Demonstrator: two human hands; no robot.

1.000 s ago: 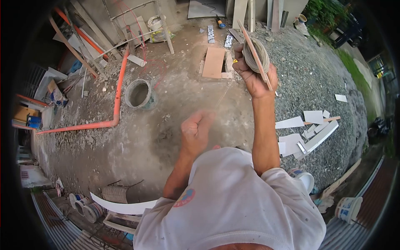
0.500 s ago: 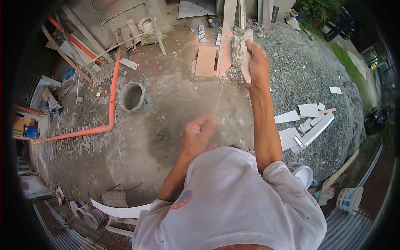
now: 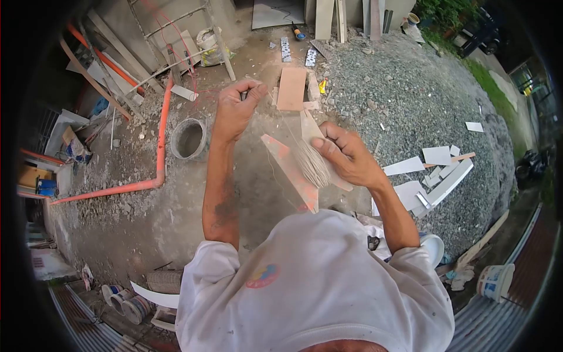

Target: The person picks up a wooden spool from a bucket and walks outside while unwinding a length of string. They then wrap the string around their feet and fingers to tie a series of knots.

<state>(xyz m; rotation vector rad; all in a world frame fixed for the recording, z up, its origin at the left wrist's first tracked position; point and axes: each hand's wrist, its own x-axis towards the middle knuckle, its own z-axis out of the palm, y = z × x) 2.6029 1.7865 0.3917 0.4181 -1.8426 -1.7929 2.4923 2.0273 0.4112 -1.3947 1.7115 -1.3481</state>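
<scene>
My right hand [image 3: 346, 155] grips one side of a flat, notched string winder [image 3: 287, 167] with orange stains, thumb on its near face. Pale string [image 3: 314, 167] is wrapped thickly around its middle. Farther forward and to the left, my left hand [image 3: 237, 108] is closed in a pinch with the loose end of the string running from it toward the winder. A thin loop of string also hangs off the winder's left side. The winder is tilted and held in the air above the ground.
A grey bucket [image 3: 189, 139] stands left, beside a bent orange pipe [image 3: 160, 141]. A tan tile [image 3: 291, 88] lies ahead. White offcuts [image 3: 437, 155] rest on gravel [image 3: 410, 94] at right. A metal frame [image 3: 218, 38] leans at the back, and a power tool [image 3: 298, 31] lies nearby.
My right hand has brought the winder back toward my body and turned it. My left hand has moved forward and to the left, still pinching the string.
</scene>
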